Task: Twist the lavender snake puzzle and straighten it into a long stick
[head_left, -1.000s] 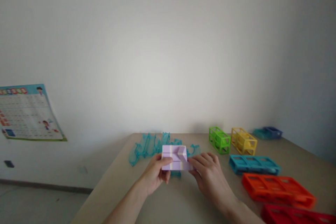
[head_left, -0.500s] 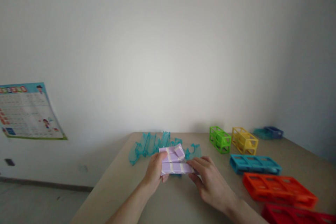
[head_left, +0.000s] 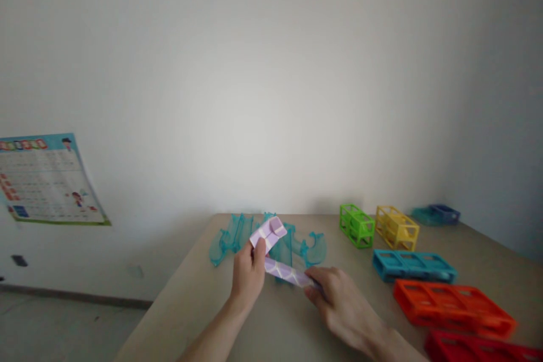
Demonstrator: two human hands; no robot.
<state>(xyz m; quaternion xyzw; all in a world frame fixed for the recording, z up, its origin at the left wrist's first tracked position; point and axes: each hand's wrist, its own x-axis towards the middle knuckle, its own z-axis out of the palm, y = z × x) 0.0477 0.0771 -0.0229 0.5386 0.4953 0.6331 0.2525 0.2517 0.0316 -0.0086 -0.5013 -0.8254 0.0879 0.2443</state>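
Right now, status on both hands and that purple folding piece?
Left hand gripping the upper end of the purple folding strip. Right hand pinching its lower end. Strip bent, held above the table. Teal clear pieces right behind it.

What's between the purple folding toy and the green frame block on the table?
In the head view, clear teal curved pieces lie between the purple folding toy and green frame block.

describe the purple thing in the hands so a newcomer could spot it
On the tan table, in front of the clear teal track pieces, the left hand and right hand hold a lilac segmented twist puzzle. It is the only pale purple, bent, jointed piece; the neighbours are rigid.
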